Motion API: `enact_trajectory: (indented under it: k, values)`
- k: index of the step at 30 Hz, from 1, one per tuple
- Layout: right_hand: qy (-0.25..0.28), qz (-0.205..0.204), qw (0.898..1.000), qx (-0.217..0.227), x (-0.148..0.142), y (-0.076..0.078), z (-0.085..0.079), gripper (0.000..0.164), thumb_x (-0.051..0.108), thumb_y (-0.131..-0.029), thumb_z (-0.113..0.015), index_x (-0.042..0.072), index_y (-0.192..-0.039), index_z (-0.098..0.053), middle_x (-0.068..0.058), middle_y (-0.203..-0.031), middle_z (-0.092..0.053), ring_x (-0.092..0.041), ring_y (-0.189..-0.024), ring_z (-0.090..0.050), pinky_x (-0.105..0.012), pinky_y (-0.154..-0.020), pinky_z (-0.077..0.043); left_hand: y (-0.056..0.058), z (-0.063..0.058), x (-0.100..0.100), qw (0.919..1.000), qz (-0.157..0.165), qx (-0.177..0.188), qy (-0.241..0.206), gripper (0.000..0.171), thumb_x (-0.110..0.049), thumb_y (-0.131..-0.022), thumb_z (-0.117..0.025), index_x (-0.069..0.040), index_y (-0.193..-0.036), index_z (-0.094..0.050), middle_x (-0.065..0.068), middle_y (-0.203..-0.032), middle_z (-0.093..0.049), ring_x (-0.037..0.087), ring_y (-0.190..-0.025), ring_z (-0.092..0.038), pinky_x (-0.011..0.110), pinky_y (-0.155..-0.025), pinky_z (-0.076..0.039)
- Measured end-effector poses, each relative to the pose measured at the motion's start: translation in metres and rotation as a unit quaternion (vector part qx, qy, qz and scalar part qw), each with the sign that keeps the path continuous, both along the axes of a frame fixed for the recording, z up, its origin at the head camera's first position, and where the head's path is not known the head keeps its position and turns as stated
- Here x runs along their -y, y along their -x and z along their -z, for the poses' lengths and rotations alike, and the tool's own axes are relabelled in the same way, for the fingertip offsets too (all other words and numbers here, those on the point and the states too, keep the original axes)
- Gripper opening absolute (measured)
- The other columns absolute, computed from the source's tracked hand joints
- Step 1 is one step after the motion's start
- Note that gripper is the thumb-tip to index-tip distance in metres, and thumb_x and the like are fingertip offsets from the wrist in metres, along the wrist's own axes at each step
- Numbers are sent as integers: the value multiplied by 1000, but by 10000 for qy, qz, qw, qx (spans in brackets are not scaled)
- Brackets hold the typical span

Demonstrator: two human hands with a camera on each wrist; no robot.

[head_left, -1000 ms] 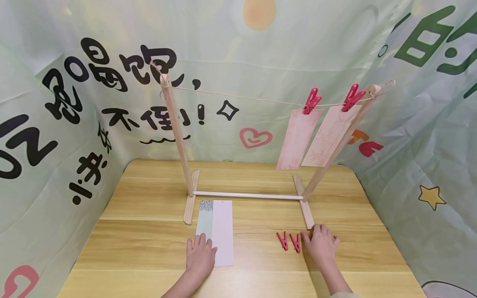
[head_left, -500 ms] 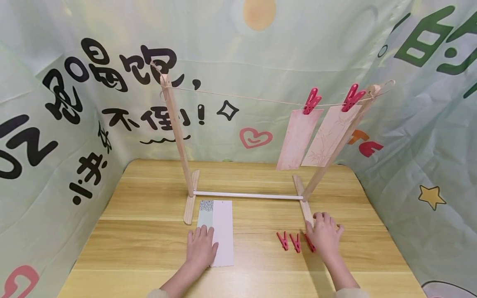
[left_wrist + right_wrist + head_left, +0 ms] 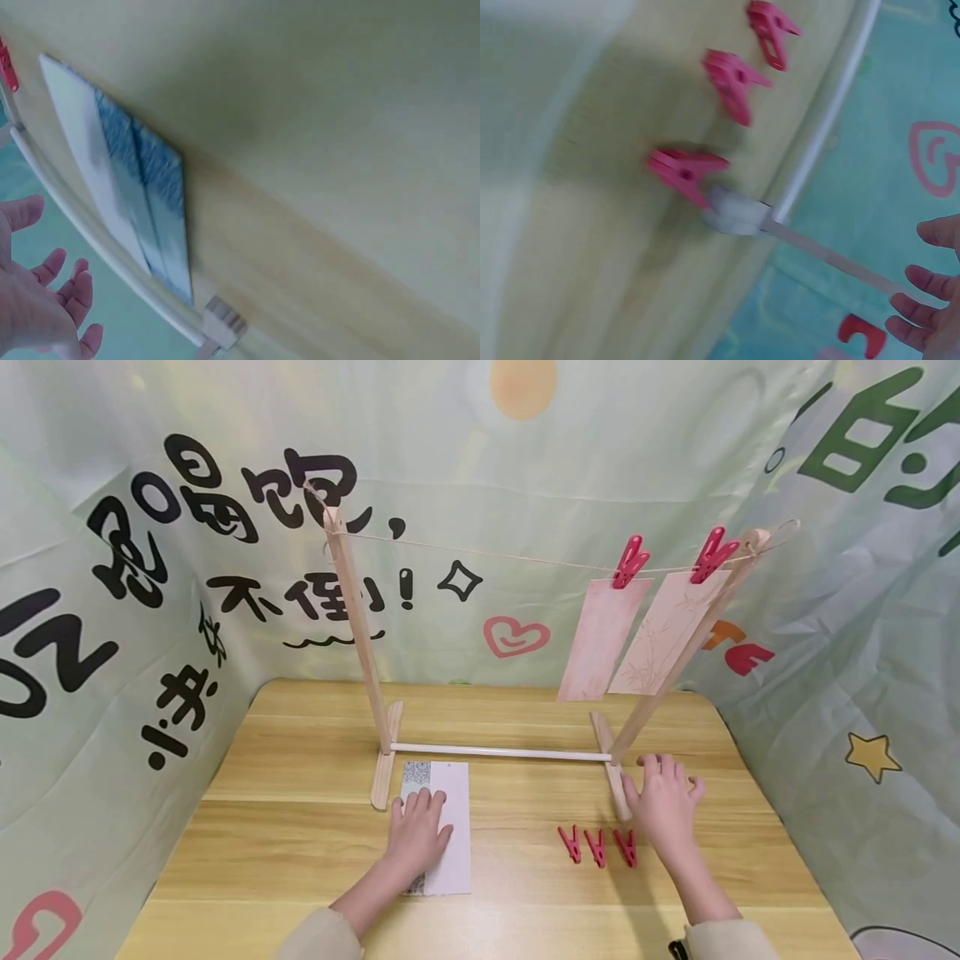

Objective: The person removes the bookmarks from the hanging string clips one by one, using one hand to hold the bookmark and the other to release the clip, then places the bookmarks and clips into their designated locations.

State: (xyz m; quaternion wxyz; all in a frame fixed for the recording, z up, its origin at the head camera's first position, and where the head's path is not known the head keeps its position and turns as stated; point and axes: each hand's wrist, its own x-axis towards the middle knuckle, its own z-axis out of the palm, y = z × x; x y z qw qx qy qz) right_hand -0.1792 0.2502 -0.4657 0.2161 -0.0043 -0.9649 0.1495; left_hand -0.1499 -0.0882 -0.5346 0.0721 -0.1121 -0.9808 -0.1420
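Note:
My left hand [image 3: 420,837] is over the paper cards, relaxed and holding nothing; the left wrist view shows its fingers apart from them. A plain whitish card [image 3: 457,852] lies beside a patterned grey-blue card [image 3: 416,774], partly hidden by that hand. In the left wrist view two blue-patterned cards [image 3: 166,196] overlap. My right hand [image 3: 665,802], fingers spread and loosely bent, is near the rack's right foot [image 3: 617,785], with nothing in its grasp. To its left lie a red clothespin [image 3: 626,848], a second clothespin [image 3: 596,848] and a third clothespin [image 3: 570,844].
A wooden rack [image 3: 356,635] with a white crossbar [image 3: 495,752] stands across the table [image 3: 300,852]. From its string [image 3: 480,553] hang a pink card [image 3: 604,635] and a bamboo-print card [image 3: 670,631], each by a red clothespin [image 3: 631,562]. A printed curtain [image 3: 450,468] encloses the table.
My right hand has moved forward and right, uncovering the third clothespin beside the other two. My left hand has shifted forward and right over the cards.

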Motion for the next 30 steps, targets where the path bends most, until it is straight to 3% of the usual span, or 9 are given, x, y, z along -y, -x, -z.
enact_trajectory:
  k: [11, 18, 22, 30]
  values:
    - [-78, -154, 9985, -513, 4, 16, -39, 27, 18, -79, -68, 1, -94, -54, -22, -100, -51, -41, -92, -44, -60, -82, -19, 28, -27, -7, 9994, 100, -119, -310, 46, -29, -81, -67, -10, -120, -49, 9, -105, -49, 27, -104, -43, 53, -96, -21]
    - [-10, -291, 9988, -396, 9, 20, -70, 27, 17, -81, -67, 2, -97, -52, -22, -104, -49, -42, -97, -41, -60, -84, -15, 44, -39, -7, 9982, 286, -347, -394, 44, -30, -85, -63, -10, -121, -48, 7, -106, -48, 24, -101, -43, 50, -92, -23]
    - [0, -379, 9977, -557, 11, 23, -87, 27, 15, -81, -68, 1, -98, -53, -22, -104, -48, -42, -99, -40, -60, -86, -14, 52, -47, -9, 9967, 390, -450, -554, 42, -30, -86, -62, -11, -120, -48, 6, -106, -50, 24, -101, -44, 49, -92, -23]
    - [-79, -544, 9969, -555, 14, 24, -117, 28, 14, -80, -68, 1, -99, -51, -21, -107, -46, -42, -102, -37, -60, -85, -12, 64, -59, -13, 9948, 599, -467, -685, 43, -28, -87, -61, -11, -124, -47, 6, -109, -50, 24, -103, -44, 48, -92, -24]
